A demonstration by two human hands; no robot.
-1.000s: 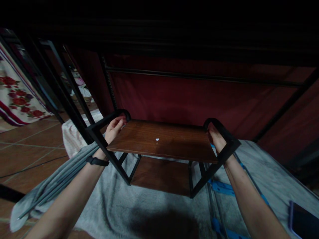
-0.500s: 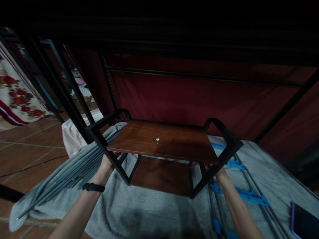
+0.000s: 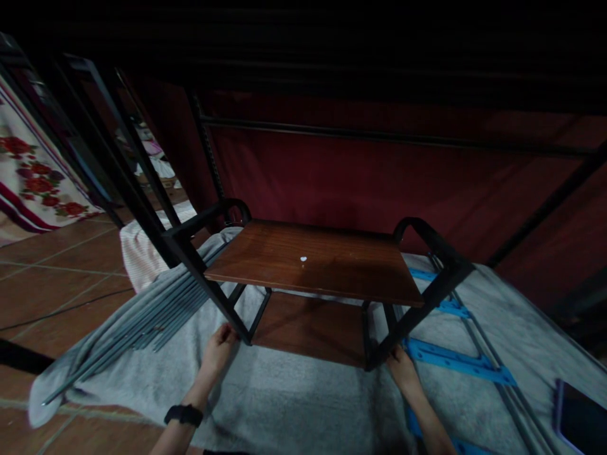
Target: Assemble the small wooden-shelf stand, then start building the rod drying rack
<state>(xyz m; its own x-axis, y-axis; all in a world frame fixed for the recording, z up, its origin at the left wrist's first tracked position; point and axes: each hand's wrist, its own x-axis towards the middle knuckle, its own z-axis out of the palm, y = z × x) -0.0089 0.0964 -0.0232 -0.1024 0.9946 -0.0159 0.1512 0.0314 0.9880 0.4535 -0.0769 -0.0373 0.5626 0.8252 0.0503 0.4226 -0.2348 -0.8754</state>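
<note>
Though apart — hands (image 3: 219,349) (image 3: 402,366) beside rack (image 3: 315,272) edges

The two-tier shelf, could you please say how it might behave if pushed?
The two-tier shelf would probably move as one stiff piece, given its black frame. It may drag rather than glide, since it rests on a soft-looking grey blanket.

Rack (image 3: 284,253) sits on blanket (image 3: 294,398), rods (image 3: 177,306) to its left, brackets (image 3: 446,356) right. Phone (image 3: 581,411) right of brackets. Bar (image 3: 332,131) behind rack, towel (image 3: 140,256) behind rods.
</note>
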